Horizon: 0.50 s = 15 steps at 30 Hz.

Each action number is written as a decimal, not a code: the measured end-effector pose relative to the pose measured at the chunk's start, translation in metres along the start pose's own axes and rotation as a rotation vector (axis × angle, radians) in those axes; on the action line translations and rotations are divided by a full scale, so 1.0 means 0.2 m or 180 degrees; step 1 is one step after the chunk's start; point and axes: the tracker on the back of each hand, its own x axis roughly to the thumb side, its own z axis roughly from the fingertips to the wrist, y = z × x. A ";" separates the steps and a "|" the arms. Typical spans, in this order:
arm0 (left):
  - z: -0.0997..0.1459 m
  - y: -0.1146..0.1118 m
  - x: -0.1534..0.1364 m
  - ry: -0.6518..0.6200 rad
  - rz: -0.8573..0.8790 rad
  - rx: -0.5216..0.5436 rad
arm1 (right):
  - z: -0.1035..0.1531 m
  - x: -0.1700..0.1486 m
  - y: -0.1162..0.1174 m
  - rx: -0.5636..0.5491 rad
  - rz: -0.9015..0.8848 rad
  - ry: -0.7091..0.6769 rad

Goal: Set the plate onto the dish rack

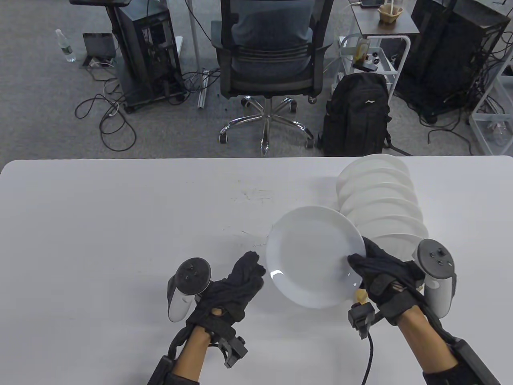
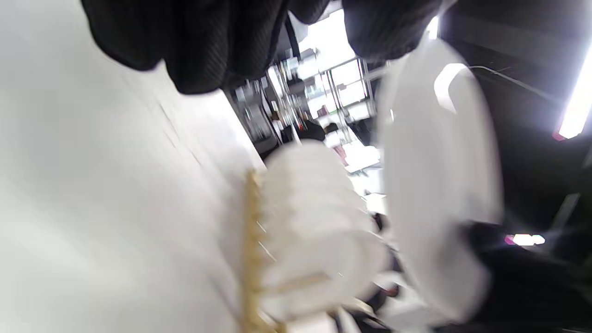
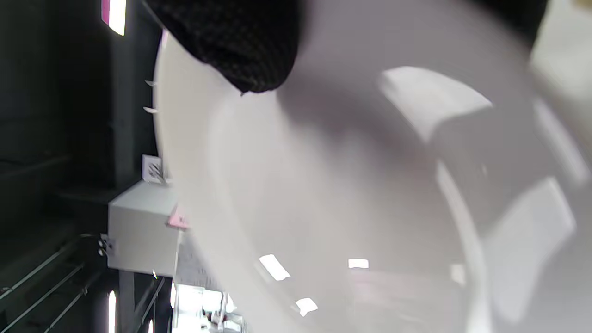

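Note:
My right hand grips the right rim of a white plate and holds it tilted above the table, just left of the dish rack. The plate fills the right wrist view, with a gloved finger on its rim. The rack is mostly hidden by a row of several white plates standing in it; a wooden part of it shows in the left wrist view. My left hand is empty, fingers loosely curled just left of the held plate's edge, not touching it. The held plate also shows in the left wrist view.
The white table stretches left of the hands. Beyond its far edge stand an office chair, a black backpack and equipment carts on the floor.

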 end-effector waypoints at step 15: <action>0.01 0.18 -0.16 0.0727 -0.2374 0.0230 | 0.01 0.19 -0.39 -0.0315 0.2070 -0.0790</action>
